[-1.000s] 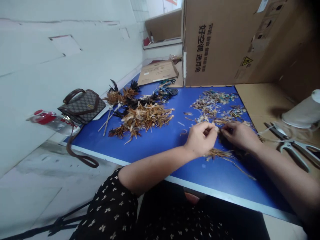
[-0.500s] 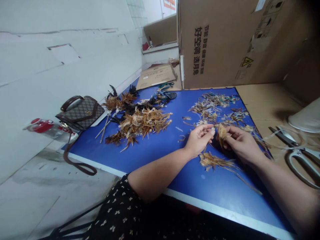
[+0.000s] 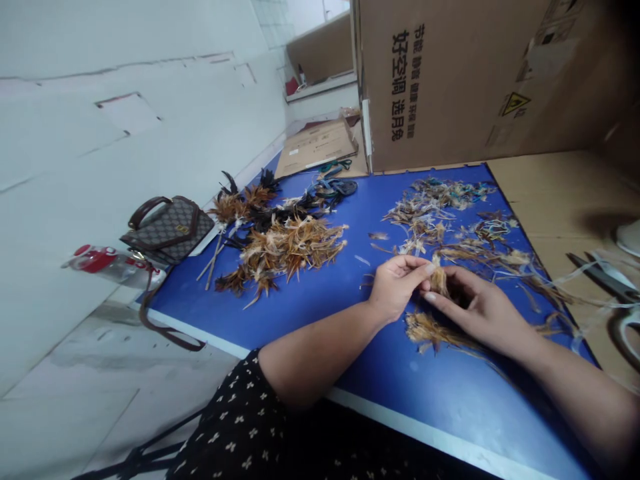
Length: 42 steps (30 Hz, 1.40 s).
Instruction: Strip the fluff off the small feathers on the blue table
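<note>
Head-worn view, forward and down over the hands

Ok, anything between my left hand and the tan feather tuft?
Nothing visible: the left hand has its fingertips right at the tan feather tuft in the right hand. Another feather bundle lies below, out of the way.

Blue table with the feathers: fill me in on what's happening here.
Someone's right hand holds a tuft of tan feathers over the blue table, with the left hand pinching at its edge. Another bunch lies nearer the table's front edge. A larger feather pile sits to the left; scissors lie off to the right.
</note>
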Tool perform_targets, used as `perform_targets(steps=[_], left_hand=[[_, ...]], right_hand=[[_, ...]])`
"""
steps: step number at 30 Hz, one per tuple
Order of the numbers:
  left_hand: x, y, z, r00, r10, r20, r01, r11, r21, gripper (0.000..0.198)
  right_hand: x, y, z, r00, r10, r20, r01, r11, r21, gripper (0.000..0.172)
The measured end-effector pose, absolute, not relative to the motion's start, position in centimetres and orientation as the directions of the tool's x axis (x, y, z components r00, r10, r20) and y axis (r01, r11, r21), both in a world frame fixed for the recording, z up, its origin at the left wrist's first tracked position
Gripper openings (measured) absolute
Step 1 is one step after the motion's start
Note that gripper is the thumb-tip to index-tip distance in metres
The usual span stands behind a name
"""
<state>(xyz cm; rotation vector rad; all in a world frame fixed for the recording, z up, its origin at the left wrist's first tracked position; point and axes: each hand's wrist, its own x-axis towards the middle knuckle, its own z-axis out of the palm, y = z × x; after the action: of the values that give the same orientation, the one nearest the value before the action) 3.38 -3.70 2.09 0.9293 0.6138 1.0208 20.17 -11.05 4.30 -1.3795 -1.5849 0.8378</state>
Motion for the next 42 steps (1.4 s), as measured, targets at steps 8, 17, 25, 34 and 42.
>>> perform_targets(steps=[8, 17, 25, 34, 42], left_hand=[[2.7, -3.9, 2.6, 0.448, 0.893, -0.038, -0.476, 0.274, 0.836, 0.057], [2.1, -4.0, 2.4, 0.541, 0.841, 0.03, -0.383, 0.215, 0.898, 0.06], [1.9, -3.7, 2.4, 0.545, 0.833, 0.095, -0.4, 0.159, 0.903, 0.049], [2.4, -3.6, 2.3, 0.468, 0.884, -0.004, -0.417, 0.225, 0.881, 0.053], [1.9, -3.6, 2.8, 0.567, 0.823, 0.02, -0.485, 0.314, 0.816, 0.058]], right_hand=[[20.6, -11.4, 4.1, -0.039, 0.997, 0.065, 0.331, 0.074, -0.941, 0.058], [21.0, -11.8, 4.2, -0.082, 0.995, -0.058, 0.16, -0.044, -0.986, 0.058], [20.7, -11.7, 4.2, -0.114, 0.975, -0.188, -0.072, -0.197, -0.978, 0.052], [20.4, -11.6, 4.6, 0.152, 0.988, 0.026, 0.142, 0.004, -0.99, 0.054], [20.2, -11.6, 4.5, 0.145, 0.989, 0.019, 0.093, 0.006, -0.996, 0.053]])
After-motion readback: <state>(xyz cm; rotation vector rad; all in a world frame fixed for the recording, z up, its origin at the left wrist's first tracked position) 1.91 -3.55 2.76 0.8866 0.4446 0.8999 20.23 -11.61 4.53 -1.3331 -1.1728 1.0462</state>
